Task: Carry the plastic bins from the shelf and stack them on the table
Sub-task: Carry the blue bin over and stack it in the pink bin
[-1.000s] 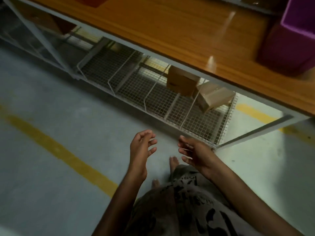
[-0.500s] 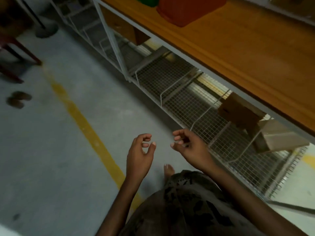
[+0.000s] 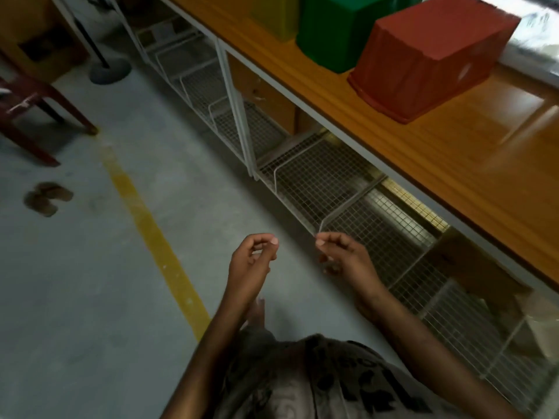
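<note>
A yellow floor line (image 3: 145,225) crosses the grey concrete floor (image 3: 75,297). Far left stands a dark red chair (image 3: 33,107), a pair of sandals (image 3: 47,198) nearer, a round stand base (image 3: 110,74) beyond.

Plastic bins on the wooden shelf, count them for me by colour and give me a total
Red bin: 1
Green bin: 1
Yellow bin: 1
Total: 3 in view on the wooden shelf. All are cut off by the top edge of the frame, so more may sit out of sight.
</note>
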Motion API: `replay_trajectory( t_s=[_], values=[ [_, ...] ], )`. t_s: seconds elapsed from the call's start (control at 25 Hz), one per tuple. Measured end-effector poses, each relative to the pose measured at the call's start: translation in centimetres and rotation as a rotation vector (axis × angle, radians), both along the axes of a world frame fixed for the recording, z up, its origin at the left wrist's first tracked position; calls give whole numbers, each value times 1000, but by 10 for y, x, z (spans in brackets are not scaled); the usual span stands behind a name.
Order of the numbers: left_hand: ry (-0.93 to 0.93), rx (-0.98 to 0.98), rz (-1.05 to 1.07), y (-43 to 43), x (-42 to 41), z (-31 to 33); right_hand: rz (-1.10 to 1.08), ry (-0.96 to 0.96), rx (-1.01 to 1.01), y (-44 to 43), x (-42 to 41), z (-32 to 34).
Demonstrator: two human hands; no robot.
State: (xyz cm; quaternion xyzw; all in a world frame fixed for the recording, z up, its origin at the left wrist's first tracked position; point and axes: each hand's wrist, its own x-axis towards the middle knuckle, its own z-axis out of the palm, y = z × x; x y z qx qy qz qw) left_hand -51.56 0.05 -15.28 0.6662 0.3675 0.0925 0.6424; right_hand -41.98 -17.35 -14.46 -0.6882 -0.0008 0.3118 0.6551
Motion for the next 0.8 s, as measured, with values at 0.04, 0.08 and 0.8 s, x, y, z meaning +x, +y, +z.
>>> replay_trajectory(
  t_s=[0.04, 0.08, 0.8],
  values=[
    [-9, 71, -54, 24, 18, 0, -54, 25, 15, 20, 13, 0],
    [-25, 148, -110, 45, 36, 4, -99, 27, 23, 38, 25, 1],
    [-264, 649, -689, 184, 369, 58, -393, -835, -564, 153, 278, 53]
  ],
)
